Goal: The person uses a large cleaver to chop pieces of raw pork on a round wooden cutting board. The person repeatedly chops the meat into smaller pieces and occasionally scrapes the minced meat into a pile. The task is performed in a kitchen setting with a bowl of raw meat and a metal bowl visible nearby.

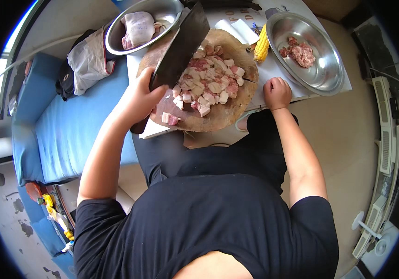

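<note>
My left hand [140,100] is wrapped round the handle of a dark, broad-bladed cleaver [183,46]. Its blade is tilted up over the left side of a round wooden chopping block [222,122]. A heap of diced pork [211,81], pink and white, covers the middle of the block. One separate pork piece [170,118] lies near its front left edge. My right hand [277,93] rests in a fist on the table's front edge, right of the block, with nothing seen in it. The nearest thing to it is a steel bowl [332,76] with minced meat [302,53] inside.
Behind the block on the left stands another steel bowl [110,39] with a large pork slab [138,29]. A corn cob [261,45] and white paper [243,31] lie between block and right bowl. A blue sofa [78,132] is at the left, with clothing [90,60] on it.
</note>
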A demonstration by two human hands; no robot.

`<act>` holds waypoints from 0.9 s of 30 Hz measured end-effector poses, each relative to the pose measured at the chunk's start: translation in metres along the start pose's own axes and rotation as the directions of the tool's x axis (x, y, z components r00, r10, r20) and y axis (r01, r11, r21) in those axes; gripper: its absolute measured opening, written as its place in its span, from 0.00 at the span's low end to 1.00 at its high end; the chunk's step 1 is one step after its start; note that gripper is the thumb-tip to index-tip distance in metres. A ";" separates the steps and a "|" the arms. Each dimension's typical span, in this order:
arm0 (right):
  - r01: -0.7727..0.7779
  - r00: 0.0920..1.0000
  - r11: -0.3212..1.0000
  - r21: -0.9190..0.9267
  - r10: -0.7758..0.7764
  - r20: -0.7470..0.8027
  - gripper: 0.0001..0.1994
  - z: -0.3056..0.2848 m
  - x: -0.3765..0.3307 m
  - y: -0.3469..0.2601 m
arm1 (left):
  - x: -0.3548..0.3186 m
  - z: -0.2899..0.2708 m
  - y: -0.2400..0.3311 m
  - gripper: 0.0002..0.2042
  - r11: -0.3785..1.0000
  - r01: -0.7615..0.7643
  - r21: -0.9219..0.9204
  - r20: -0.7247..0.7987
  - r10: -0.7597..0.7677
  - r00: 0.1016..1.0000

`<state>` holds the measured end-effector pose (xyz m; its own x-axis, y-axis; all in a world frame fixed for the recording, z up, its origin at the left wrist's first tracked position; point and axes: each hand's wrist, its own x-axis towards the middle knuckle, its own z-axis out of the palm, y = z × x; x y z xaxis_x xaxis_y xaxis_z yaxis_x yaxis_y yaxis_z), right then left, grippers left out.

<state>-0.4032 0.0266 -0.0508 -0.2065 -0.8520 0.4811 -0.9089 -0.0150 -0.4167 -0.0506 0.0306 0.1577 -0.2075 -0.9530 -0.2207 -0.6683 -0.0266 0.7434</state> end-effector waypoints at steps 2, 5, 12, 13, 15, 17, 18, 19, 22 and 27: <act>-0.124 0.992 0.975 0.186 0.122 0.020 0.08 0.001 0.002 0.003 | 0.013 -0.006 -0.010 0.12 1.000 -0.001 0.009 0.021 0.001 1.000; 0.108 0.969 0.948 0.299 -0.034 -0.243 0.05 -0.047 0.007 -0.056 | 0.017 -0.009 -0.014 0.12 1.000 -0.006 -0.006 0.027 0.006 1.000; 0.493 0.764 0.768 0.409 -0.607 0.219 0.13 -0.090 -0.026 -0.230 | 0.016 -0.014 -0.015 0.13 0.987 -0.017 -0.163 0.052 0.025 0.998; 0.497 0.752 0.799 0.339 -0.591 0.291 0.15 -0.079 -0.031 -0.238 | 0.016 -0.016 -0.017 0.13 0.978 -0.053 -0.202 0.046 0.063 0.997; 0.507 0.739 0.823 0.255 -0.567 0.364 0.13 -0.061 -0.036 -0.247 | 0.004 -0.026 -0.010 0.12 0.967 -0.001 -0.254 0.052 0.014 0.999; 0.498 0.739 0.831 0.248 -0.556 0.380 0.10 -0.055 -0.031 -0.246 | -0.009 -0.034 -0.004 0.10 0.963 -0.025 -0.270 0.007 0.028 1.000; 0.494 0.739 0.835 0.244 -0.551 0.389 0.08 -0.053 -0.029 -0.245 | -0.013 -0.038 -0.003 0.10 0.950 -0.052 -0.308 -0.011 0.051 0.999; 0.481 0.762 0.826 0.295 -0.560 0.325 0.06 -0.052 -0.027 -0.242 | -0.018 -0.042 -0.002 0.10 0.935 -0.078 -0.346 -0.030 0.072 0.997; 0.425 0.773 0.849 0.315 -0.521 0.361 0.06 -0.055 -0.012 -0.237 | -0.027 -0.057 0.003 0.10 0.922 -0.080 -0.379 -0.051 0.065 0.997; 0.434 0.737 0.827 0.358 -0.554 0.387 0.05 -0.055 -0.015 -0.245 | -0.032 -0.062 0.008 0.09 0.923 -0.096 -0.373 -0.132 0.050 0.990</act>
<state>-0.1977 0.0715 0.0864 0.4920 -0.8221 0.2866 -0.7112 -0.5694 -0.4124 -0.0052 0.0423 0.2094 -0.1443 -0.9847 -0.0978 -0.3303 -0.0453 0.9428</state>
